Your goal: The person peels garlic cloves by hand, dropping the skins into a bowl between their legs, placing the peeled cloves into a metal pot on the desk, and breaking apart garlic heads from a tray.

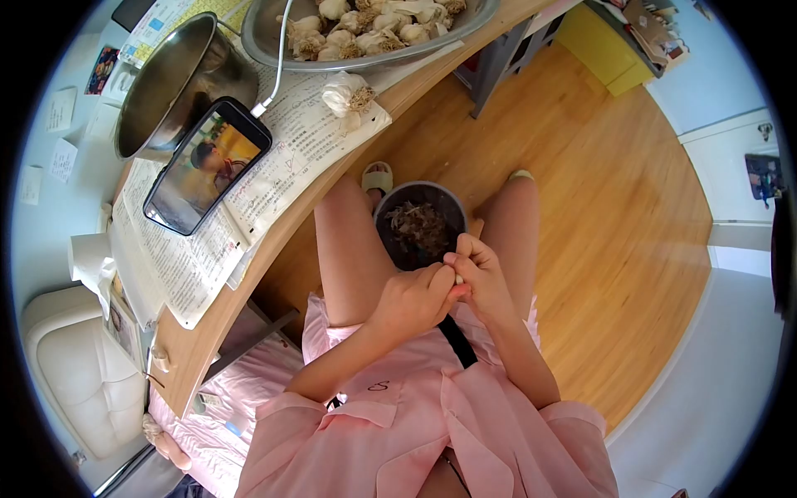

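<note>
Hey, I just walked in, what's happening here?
Someone seated beside a table has their left hand and right hand together, fingers pinching a small pale piece, probably a garlic clove. Below is a bucket holding dry, papery scraps. On the table, a metal bowl holds garlic bulbs, and one loose bulb sits on printed paper. A phone leans against a metal pot, its screen lit.

Beyond the phone (pixel 207 166), the top edge crops the garlic basin (pixel 374 61); print on the papers (pixel 290 137) beneath the phone is too small to read. Well right of it, the left hand (pixel 415 295) and right hand (pixel 481 274) mostly hide a pale piece (pixel 459 280) — its shape unclear.
</note>
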Tool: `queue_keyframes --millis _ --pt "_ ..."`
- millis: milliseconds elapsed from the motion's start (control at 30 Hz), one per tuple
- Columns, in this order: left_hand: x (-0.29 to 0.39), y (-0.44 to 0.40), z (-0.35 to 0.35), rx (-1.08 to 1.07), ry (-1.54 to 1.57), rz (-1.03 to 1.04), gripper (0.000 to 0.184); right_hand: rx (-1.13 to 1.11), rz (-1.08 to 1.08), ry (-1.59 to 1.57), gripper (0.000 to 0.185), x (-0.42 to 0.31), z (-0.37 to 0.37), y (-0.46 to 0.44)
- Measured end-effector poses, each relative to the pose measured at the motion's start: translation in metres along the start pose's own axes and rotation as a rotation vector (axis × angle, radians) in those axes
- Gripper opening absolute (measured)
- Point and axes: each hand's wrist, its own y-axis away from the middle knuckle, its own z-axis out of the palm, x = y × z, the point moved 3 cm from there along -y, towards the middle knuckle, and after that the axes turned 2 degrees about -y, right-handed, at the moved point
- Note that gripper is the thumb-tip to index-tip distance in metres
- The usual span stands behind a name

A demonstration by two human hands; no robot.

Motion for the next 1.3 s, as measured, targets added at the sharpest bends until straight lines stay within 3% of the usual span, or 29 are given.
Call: queue_keyframes --millis 400,500,833,1133,1300 --pt "0.000 0.000 -0.001 0.090 0.045 0.067 0.018 -0.048 0.037 -0.040 0.027 0.004 0.002 0.006" --pt "-0.003 -0.004 -0.006 0.109 0.037 0.045 0.018 -0.063 0.073 -0.171 0.026 0.000 0.012 0.006" --pt "-0.008 -0.010 -0.015 0.138 0.082 -0.016 0.021 -0.114 -0.026 -0.240 0.016 0.002 0.011 0.006" --pt "-0.012 -0.009 -0.021 0.173 0.086 -0.014 0.018 -0.197 -0.084 -0.109 0.027 -0.003 0.005 0.014" --pt "-0.007 -0.010 -0.028 0.226 0.403 -0.074 0.015 -0.214 -0.159 -0.152 0.028 -0.001 0.000 0.013"
